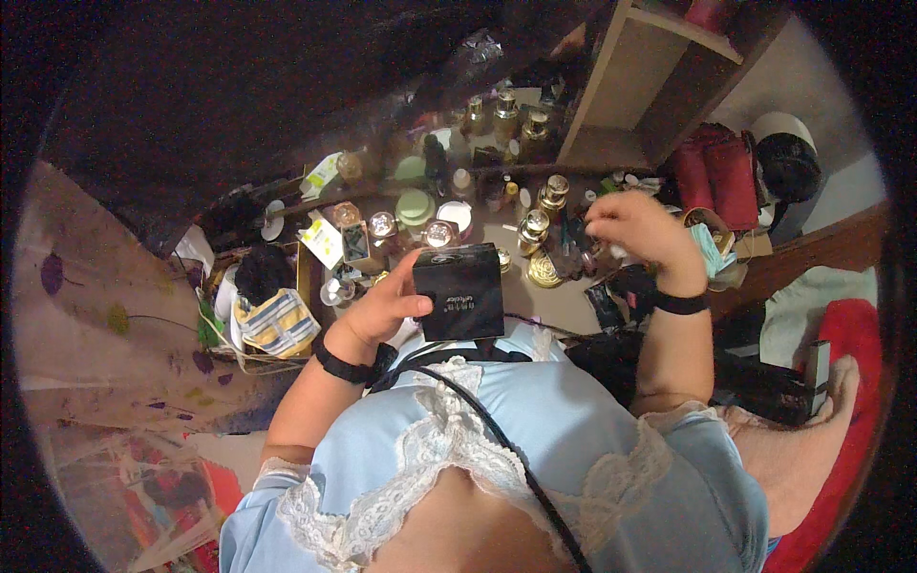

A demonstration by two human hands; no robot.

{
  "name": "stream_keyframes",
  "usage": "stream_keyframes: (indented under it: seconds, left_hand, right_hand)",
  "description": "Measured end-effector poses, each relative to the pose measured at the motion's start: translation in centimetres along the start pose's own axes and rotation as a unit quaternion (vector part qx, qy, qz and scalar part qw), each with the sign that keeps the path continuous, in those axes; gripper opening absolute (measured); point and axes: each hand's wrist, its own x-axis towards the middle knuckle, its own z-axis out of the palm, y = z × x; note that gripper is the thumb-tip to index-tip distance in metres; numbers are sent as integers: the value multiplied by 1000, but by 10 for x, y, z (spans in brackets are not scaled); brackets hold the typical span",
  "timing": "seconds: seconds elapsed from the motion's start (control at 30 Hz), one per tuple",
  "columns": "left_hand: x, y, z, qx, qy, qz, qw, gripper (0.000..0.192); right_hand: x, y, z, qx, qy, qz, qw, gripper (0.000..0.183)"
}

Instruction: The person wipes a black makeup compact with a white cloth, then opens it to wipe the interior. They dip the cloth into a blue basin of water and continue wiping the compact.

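My left hand (383,308) holds a black square box (460,294) that bears pale writing, with the thumb across its near face. To the right, my right hand (630,225) is held over small items at the right side of the dressing table, its fingers curled downward; whether they touch or pinch anything I cannot tell. Between the hands stand gold-capped bottles (534,228) and a round gold embossed compact (545,268). Beyond the box are a green round jar (415,206) and a white round lid (455,215).
A box edge at left borders a striped cloth (278,322) and a dark fluffy item (265,274). Behind the table, a mirror reflects the bottles. Right of it rise a wooden shelf (623,86) and a red bag (720,175). A black cable (494,422) crosses my chest.
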Motion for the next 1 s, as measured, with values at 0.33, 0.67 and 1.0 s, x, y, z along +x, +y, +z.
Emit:
stream_keyframes:
  seconds: [0.33,0.67,1.0]
  left_hand:
    - [5,-3,-4,0,3,-5,1000,107]
    - [7,-3,-4,-1,4,-7,1000,108]
    - [7,-1,-2,-6,13,8,1000,102]
  right_hand:
    - [35,51,179,-287,-152,53,944,19]
    - [36,38,145,-162,-164,7,973,32]
    - [14,26,13,267,50,38,962,23]
